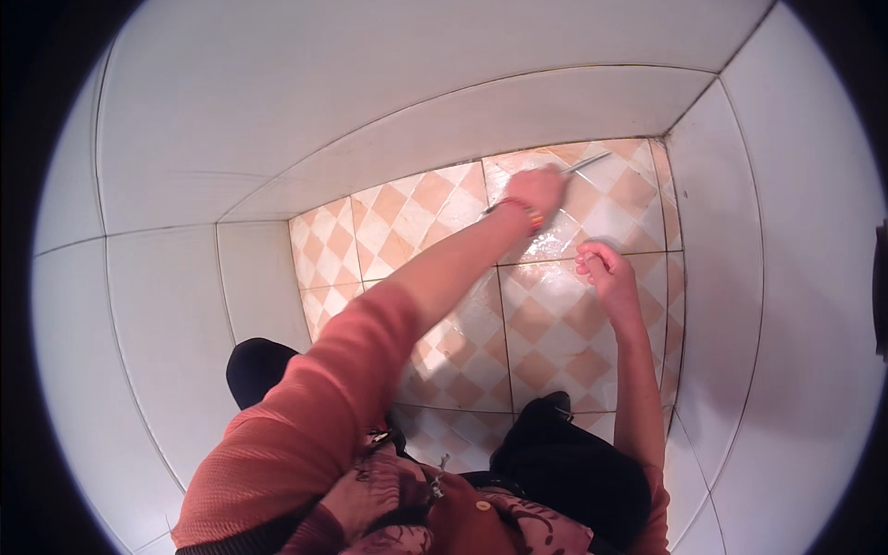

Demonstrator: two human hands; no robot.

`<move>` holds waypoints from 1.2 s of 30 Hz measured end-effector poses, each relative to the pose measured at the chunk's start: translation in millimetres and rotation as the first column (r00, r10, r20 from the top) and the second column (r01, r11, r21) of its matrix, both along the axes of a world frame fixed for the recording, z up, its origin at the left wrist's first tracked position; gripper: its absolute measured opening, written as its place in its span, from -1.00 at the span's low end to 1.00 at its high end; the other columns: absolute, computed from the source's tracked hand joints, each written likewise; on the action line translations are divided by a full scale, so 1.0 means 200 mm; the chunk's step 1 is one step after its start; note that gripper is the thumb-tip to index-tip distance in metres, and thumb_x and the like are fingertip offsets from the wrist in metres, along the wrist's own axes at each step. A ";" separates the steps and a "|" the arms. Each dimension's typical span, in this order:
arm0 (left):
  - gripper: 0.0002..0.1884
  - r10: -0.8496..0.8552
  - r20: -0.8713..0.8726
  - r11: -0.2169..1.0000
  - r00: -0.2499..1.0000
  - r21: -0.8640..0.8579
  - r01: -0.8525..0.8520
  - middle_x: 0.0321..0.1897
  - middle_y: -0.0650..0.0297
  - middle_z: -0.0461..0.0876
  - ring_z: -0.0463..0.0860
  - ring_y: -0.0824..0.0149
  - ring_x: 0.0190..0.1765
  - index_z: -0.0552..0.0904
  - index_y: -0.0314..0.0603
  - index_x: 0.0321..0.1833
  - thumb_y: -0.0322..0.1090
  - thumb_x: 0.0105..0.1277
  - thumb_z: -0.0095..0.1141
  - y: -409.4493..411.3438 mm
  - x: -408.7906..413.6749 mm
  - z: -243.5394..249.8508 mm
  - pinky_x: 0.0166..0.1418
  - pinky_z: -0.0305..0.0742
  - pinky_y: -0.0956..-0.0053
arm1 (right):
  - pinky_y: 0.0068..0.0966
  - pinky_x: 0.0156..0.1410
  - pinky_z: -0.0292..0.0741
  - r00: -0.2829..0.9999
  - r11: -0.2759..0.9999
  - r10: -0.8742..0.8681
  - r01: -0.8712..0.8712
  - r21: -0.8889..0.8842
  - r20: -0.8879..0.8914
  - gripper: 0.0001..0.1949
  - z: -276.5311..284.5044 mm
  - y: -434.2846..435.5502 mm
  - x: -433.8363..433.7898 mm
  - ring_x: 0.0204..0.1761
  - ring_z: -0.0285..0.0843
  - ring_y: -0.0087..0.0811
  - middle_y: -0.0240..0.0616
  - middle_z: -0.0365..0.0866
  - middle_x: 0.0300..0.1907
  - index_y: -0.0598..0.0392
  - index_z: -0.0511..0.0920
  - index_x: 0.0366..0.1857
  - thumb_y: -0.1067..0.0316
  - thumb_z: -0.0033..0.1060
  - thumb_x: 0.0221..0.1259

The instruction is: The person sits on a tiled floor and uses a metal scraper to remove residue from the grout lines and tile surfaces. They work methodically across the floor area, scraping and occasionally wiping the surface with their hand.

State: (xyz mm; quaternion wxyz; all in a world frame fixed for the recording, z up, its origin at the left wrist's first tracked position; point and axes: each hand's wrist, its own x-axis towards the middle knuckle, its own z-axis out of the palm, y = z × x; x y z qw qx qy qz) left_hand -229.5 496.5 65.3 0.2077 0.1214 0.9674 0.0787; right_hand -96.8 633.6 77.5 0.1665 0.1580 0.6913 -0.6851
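Note:
My left hand (540,186) reaches across to the far part of the tiled floor (444,333), its fingers closed around a thin grey stick-like tool (590,162). The tool's end sticks out to the right, low over the checkered tiles; the hand hides the rest of it and motion blurs the hand. Below and to the right, my right hand (605,270) hovers above the floor with fingers loosely curled and nothing seen in them. Wet, shiny tile (551,244) lies between the two hands.
Large white wall tiles rise on the far wall (416,90), the left wall (159,312) and the right wall (721,277), close around the floor. My dark-clad knees (569,458) and a black shoe (557,402) are at the bottom. A dark object (880,291) shows at the right rim.

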 end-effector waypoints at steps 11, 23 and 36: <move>-0.64 0.216 -0.048 0.883 0.975 -0.417 -0.216 -0.31 -0.02 0.62 0.64 0.05 -0.22 0.52 -0.24 -0.18 -0.06 0.28 -0.14 -1.17 0.17 0.02 -0.15 0.53 0.21 | -0.62 -0.16 0.43 0.997 0.998 0.054 -0.053 -0.016 0.046 -0.79 -0.05 -0.08 0.04 -0.34 0.54 -0.55 -0.29 0.59 -0.37 0.22 0.55 -0.23 0.36 -0.07 0.20; -0.73 -0.162 -0.076 0.987 0.984 -0.029 0.161 -0.37 0.02 0.62 0.62 0.05 -0.25 0.52 -0.22 -0.22 -0.21 0.29 -0.21 -0.04 0.02 -0.13 -0.18 0.51 0.17 | -0.60 -0.19 0.46 0.997 0.996 0.075 -0.075 0.052 0.005 -0.80 -0.08 -0.13 0.12 -0.36 0.56 -0.53 -0.27 0.61 -0.39 0.21 0.55 -0.24 0.34 -0.05 0.19; -0.65 0.014 0.026 0.974 1.000 0.226 -0.020 -0.40 -0.09 0.58 0.55 -0.12 -0.26 0.39 -0.21 -0.17 -0.08 0.38 -0.38 0.10 0.00 0.12 -0.14 0.39 0.04 | -0.53 -0.24 0.44 0.994 0.980 0.105 -0.107 0.167 0.021 -0.81 -0.14 -0.02 0.25 -0.43 0.53 -0.45 -0.20 0.59 -0.47 0.14 0.56 -0.26 0.33 -0.03 0.14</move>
